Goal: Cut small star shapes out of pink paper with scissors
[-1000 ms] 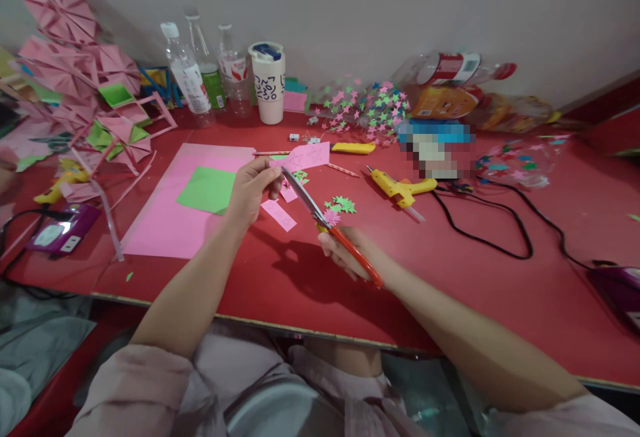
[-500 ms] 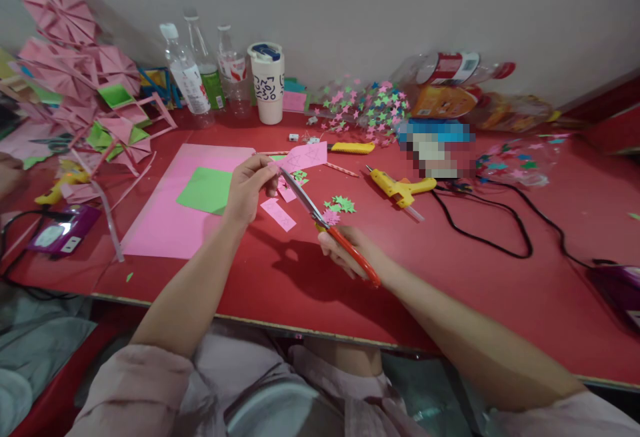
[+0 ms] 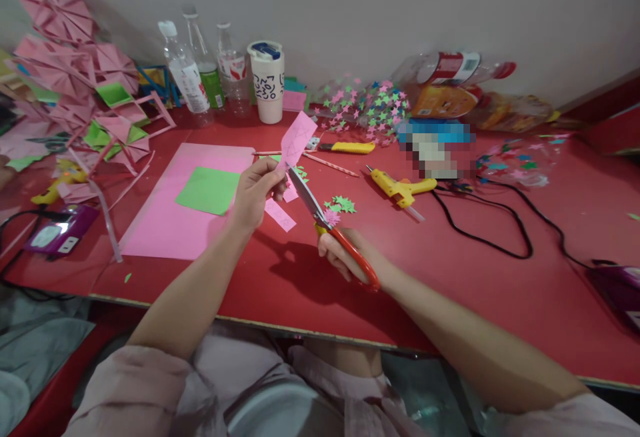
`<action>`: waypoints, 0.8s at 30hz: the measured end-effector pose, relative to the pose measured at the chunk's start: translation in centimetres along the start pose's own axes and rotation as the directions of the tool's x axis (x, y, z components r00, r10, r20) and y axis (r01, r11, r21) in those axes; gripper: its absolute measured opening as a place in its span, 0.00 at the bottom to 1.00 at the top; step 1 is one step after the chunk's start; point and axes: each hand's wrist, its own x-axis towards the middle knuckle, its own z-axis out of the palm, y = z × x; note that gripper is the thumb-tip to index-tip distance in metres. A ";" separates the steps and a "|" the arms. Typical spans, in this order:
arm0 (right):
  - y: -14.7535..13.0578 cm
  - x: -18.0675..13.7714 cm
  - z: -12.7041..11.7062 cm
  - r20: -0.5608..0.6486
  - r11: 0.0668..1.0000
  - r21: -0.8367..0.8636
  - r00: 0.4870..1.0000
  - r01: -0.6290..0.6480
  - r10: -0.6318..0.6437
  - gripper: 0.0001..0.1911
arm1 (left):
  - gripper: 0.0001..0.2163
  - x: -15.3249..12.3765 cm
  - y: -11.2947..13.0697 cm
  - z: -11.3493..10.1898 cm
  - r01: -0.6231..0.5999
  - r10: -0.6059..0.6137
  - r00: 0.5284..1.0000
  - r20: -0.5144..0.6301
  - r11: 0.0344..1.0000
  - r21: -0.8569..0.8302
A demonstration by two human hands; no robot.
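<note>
My left hand (image 3: 255,190) pinches a small pink paper strip (image 3: 296,138) with star outlines drawn on it, held up above the red table (image 3: 500,277). My right hand (image 3: 345,254) grips red-handled scissors (image 3: 325,220); their blades reach the strip's lower end. Below them lie pink paper offcuts (image 3: 280,214) and a little heap of cut green and pink stars (image 3: 339,206).
A pink sheet (image 3: 170,224) with a green square (image 3: 207,190) lies at left. A yellow glue gun (image 3: 400,187) with a black cord, a yellow cutter (image 3: 347,148), bottles, a white cup (image 3: 269,82), pink folded paper shapes (image 3: 75,70) and a star-covered pile (image 3: 367,105) ring the table.
My left hand has turned the pink strip from lying sideways to pointing upward. The scissors have shifted slightly with it.
</note>
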 end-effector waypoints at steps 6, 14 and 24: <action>0.3 0.1 0.2 0.002 1.000 0.027 1.000 0.010 -0.010 0.25 | 0.08 -0.1 0.0 0.1 0.031 -0.031 1.000 0.007 1.000 -0.001; -0.3 -0.2 -0.3 0.041 1.000 0.000 0.999 0.017 -0.017 0.23 | 0.06 0.1 0.7 -0.1 0.049 -0.048 0.998 0.031 0.998 -0.042; -0.5 -0.4 0.4 0.005 0.998 0.032 0.998 -0.061 0.061 0.20 | 0.06 0.0 0.4 0.1 0.041 -0.041 0.999 0.015 0.999 -0.013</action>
